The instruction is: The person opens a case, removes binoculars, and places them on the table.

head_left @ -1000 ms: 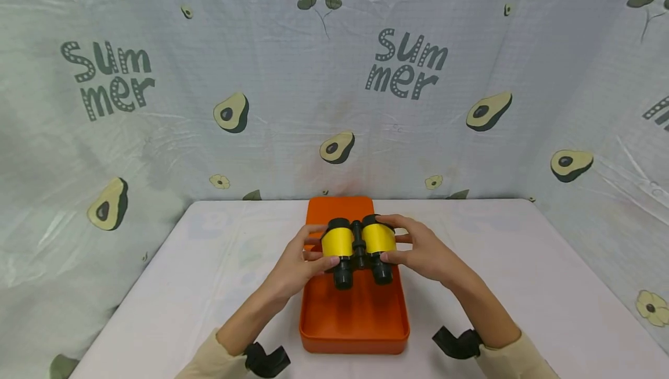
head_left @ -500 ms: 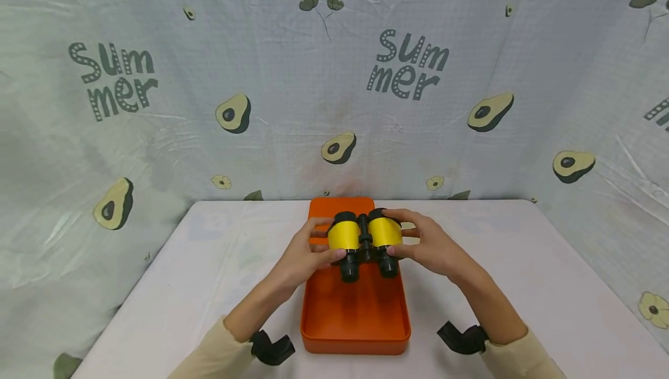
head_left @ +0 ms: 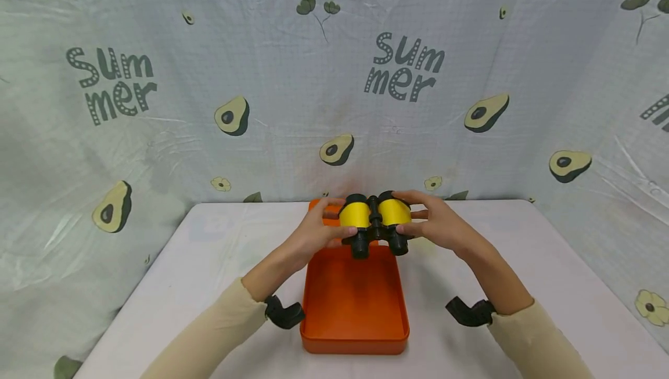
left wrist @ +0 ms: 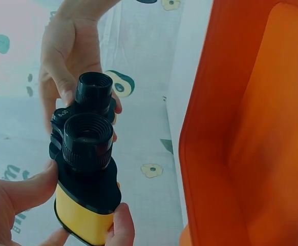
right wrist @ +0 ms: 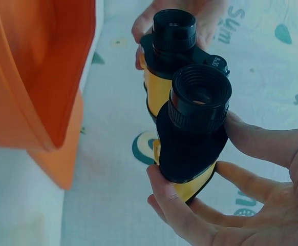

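A pair of black and yellow binoculars [head_left: 375, 216] is held up above the far part of an orange box [head_left: 355, 345], eyepieces toward the person. My left hand [head_left: 313, 229] grips the left barrel, thumb near the eyepiece. On the other barrel, my right hand [head_left: 436, 222] has its thumb at the near side and fingers round the outer side. The left wrist view shows the black eyepiece [left wrist: 87, 141] and yellow barrel [left wrist: 82, 218] between thumb and fingers. In the right wrist view, fingers and thumb hold the other barrel [right wrist: 195, 184].
The orange box lies open on a white table [head_left: 235, 274], with an orange flat part [head_left: 315, 205] at its far end, partly hidden behind the binoculars and left hand. A pale printed cloth [head_left: 282, 94] hangs behind the table.
Both hands have raised the binoculars up and away from the person, shifting slightly right. More of the orange box's inside shows. The box has stayed in place.
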Tool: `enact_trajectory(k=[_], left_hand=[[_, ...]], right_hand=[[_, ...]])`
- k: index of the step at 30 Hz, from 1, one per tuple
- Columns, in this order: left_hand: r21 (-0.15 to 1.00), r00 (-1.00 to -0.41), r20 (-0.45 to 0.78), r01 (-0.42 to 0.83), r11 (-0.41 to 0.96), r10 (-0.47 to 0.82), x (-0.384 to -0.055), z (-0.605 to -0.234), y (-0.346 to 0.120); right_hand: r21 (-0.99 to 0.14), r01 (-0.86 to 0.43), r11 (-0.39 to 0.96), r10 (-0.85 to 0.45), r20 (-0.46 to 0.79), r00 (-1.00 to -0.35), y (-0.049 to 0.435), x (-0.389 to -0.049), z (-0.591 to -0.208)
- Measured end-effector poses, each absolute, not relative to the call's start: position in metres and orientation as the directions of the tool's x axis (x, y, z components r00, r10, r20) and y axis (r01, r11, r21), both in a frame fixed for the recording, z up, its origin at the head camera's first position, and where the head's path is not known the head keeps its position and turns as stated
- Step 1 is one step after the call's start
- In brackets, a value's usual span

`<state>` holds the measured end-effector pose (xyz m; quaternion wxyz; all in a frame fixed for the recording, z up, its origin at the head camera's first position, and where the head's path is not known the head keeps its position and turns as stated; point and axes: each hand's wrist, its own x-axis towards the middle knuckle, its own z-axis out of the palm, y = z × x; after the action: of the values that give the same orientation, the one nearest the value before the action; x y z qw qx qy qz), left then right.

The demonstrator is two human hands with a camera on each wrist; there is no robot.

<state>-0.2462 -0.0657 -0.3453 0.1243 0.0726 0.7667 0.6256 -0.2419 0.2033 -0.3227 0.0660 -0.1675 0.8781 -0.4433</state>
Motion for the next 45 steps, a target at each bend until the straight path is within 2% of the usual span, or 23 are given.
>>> enact_trajectory(k=[17,27,33,38,45], left_hand=[[0.979,-0.937,-0.179,-0.141,0.145,0.299,-0.308,-0.325,-0.027],[0.96,-0.924,-0.28,-0.263,0.099,0.262,-0.346,-0.335,0.0],[0.945,-0.915,-0.323,-0.301,0.127,0.242,-0.358,-0.346,0.02],[0.941,-0.914,-0.336,-0.316,0.118,0.226,-0.361,-0.355,0.034],[0.934,-0.919,-0.343,-0.312,0.174,0.196,-0.364,-0.37,0.05]], right_hand=[[-0.822,-0.115,0.558,-0.282,-0.058,-0.958,0.231,-0.288,-0.305],[-0.814,-0.071,0.576,-0.265,-0.104,-0.959,0.252,-0.328,-0.318],[-0.813,-0.063,0.579,-0.291,-0.134,-0.947,0.268,-0.344,-0.331],[-0.826,0.002,0.563,-0.296,-0.204,-0.933,0.277,-0.352,-0.342],[-0.835,0.062,0.547,-0.302,-0.267,-0.915,0.287,-0.356,-0.36]])
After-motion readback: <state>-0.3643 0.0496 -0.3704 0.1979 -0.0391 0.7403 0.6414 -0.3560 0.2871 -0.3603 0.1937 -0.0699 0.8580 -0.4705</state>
